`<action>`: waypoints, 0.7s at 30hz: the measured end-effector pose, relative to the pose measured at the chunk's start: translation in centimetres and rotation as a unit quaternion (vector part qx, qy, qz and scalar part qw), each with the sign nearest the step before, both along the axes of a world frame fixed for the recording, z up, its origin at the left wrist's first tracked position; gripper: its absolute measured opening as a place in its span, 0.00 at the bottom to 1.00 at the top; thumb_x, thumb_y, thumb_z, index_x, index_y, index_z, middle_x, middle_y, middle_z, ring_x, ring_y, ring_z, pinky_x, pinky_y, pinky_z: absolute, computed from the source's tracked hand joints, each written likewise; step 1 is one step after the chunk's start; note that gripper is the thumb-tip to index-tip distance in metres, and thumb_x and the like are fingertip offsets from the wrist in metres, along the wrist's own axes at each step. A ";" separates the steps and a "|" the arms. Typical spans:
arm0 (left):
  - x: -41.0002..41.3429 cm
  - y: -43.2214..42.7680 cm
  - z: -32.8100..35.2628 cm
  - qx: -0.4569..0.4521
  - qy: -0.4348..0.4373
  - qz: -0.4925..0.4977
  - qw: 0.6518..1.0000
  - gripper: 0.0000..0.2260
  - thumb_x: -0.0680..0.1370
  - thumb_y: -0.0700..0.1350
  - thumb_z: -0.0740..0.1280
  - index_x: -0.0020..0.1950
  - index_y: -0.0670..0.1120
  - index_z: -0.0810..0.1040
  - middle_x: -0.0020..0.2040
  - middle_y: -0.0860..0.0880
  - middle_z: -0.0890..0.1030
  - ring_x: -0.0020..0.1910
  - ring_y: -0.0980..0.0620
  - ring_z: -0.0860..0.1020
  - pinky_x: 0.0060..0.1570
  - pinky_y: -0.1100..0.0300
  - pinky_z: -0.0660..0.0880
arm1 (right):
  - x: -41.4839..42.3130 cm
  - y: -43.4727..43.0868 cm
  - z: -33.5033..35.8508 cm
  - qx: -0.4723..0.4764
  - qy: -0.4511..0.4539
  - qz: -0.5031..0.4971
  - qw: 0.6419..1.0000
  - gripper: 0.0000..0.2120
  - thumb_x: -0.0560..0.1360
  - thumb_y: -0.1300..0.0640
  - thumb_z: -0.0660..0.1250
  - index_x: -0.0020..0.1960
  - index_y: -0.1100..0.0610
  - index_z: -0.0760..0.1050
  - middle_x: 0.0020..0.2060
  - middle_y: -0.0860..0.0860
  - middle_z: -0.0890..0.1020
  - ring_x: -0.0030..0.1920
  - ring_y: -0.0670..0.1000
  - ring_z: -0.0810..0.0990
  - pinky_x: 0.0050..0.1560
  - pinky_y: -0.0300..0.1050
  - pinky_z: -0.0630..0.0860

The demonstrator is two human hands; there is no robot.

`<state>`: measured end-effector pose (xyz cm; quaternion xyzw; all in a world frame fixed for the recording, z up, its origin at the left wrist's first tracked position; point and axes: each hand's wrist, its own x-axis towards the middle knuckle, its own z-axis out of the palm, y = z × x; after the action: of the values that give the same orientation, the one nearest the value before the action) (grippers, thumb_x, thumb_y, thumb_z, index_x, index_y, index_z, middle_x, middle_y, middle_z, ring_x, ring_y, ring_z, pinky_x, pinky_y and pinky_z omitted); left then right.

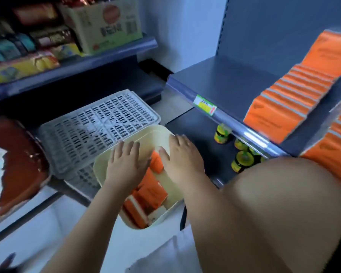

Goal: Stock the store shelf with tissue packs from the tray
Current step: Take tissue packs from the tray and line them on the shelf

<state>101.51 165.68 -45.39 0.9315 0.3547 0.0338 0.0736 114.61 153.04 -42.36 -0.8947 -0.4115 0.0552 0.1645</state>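
Knee (283, 213) nearest, at 4 o'clock. Both hands reach into cream tray (100, 170): left hand (124, 166) and right hand (181, 160) spread flat, holding nothing, over orange tissue packs (150, 194). Shelf (224, 89) at 1 o'clock carries stacked packs (283, 107).

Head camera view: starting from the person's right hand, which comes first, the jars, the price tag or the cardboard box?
From the right hand:
1. Jars, just right, lower shelf.
2. Price tag, above, on the shelf edge.
3. Cardboard box, far upper left.
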 end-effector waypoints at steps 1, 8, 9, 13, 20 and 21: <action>-0.3 0.2 -0.7 -0.008 0.005 0.003 1.000 0.33 0.83 0.67 0.51 0.82 0.47 0.59 0.82 0.46 0.63 0.83 0.40 0.54 0.80 0.42 0.49 | -0.1 0.1 -1.1 -0.032 0.025 0.005 0.999 0.30 0.82 0.36 0.48 0.68 0.58 0.71 0.66 0.57 0.77 0.71 0.59 0.71 0.70 0.57 0.69; -0.9 0.8 -4.5 -0.075 0.028 0.024 0.997 0.29 0.84 0.63 0.52 0.80 0.48 0.62 0.80 0.49 0.65 0.81 0.42 0.56 0.80 0.43 0.50 | -0.8 1.1 -5.3 -0.147 0.155 -0.005 0.977 0.31 0.84 0.38 0.53 0.78 0.57 0.64 0.74 0.55 0.71 0.74 0.58 0.69 0.68 0.56 0.71; -0.8 1.0 -5.0 -0.084 0.032 0.028 0.996 0.28 0.84 0.63 0.52 0.80 0.48 0.62 0.79 0.49 0.65 0.80 0.43 0.57 0.80 0.43 0.51 | -0.6 1.4 -5.7 -0.150 0.173 -0.017 0.973 0.31 0.84 0.39 0.54 0.80 0.57 0.62 0.75 0.55 0.70 0.74 0.58 0.68 0.69 0.57 0.71; 0.0 1.8 -7.7 -0.147 0.053 0.057 0.986 0.30 0.83 0.64 0.53 0.81 0.50 0.60 0.80 0.49 0.64 0.81 0.43 0.55 0.79 0.41 0.55 | 0.6 3.2 -7.9 -0.151 0.235 -0.077 0.957 0.32 0.83 0.39 0.55 0.82 0.54 0.58 0.75 0.55 0.70 0.74 0.61 0.70 0.68 0.59 0.73; 3.4 3.9 -11.5 -0.206 0.075 0.089 0.972 0.28 0.84 0.62 0.53 0.82 0.52 0.58 0.82 0.51 0.62 0.82 0.46 0.54 0.80 0.46 0.50 | 3.5 7.3 -12.0 -0.125 0.303 -0.143 0.934 0.23 0.82 0.43 0.58 0.73 0.55 0.69 0.67 0.54 0.76 0.65 0.60 0.76 0.59 0.55 0.77; 4.0 4.4 -12.2 -0.208 0.077 0.095 0.970 0.28 0.84 0.61 0.54 0.82 0.52 0.59 0.82 0.50 0.63 0.82 0.45 0.55 0.80 0.47 0.51 | 3.7 7.5 -12.7 -0.132 0.289 -0.135 0.938 0.22 0.82 0.45 0.59 0.72 0.55 0.70 0.67 0.54 0.76 0.65 0.59 0.76 0.57 0.54 0.76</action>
<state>105.46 170.10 -57.55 0.8573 0.4455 -0.1058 0.2351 118.31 160.58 -55.01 -0.9010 -0.2103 0.3428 0.1628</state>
